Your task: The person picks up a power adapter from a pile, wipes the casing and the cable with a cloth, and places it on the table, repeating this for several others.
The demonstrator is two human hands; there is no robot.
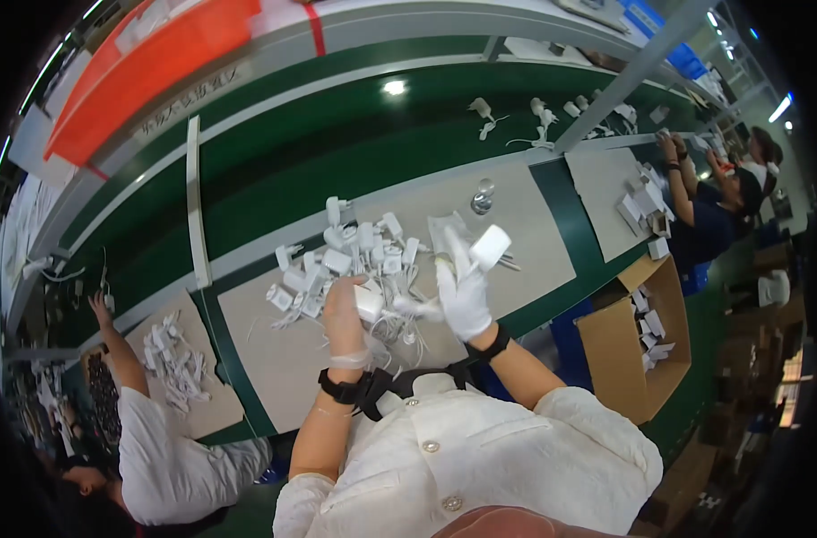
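Right hand [465,300]: gloved, grasping a white adapter [492,247] raised over the desk [565,206];
Left hand [344,323]: curled against a second adapter [369,302], apparently gripping it, just beside the adapter pile [366,238];
Adapter step: I judge I'm handling single pieces apart from the pile;
Next move: calls, I'd say, for steady grips and untangled cables [392,332]

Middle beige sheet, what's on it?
The middle beige sheet bears white plug adapters heaped with tangled cables, plus a shiny roundish object; the sheet beneath the heap is hidden.
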